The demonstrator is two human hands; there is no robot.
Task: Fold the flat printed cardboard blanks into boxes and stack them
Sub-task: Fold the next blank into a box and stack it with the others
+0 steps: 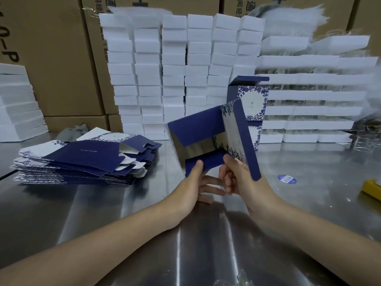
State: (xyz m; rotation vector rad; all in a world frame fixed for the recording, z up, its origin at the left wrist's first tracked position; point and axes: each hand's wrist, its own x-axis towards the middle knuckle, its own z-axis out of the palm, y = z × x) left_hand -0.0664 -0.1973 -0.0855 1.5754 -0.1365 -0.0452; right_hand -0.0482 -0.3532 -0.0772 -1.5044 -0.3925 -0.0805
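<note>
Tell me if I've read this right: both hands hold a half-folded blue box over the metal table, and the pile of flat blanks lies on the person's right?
Not quite. The head view shows the pile of flat blanks on the person's left, not the right. The rest stands: the left hand and right hand both hold the half-folded blue box over the metal table.

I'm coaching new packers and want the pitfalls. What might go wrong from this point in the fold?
1. The half-folded box is held in the air by its lower edge only, between the left hand and right hand; the flaps may crease off their score lines.
2. Its long blue flap appears close to the finished boxes standing two high behind it, and might topple them.
</note>
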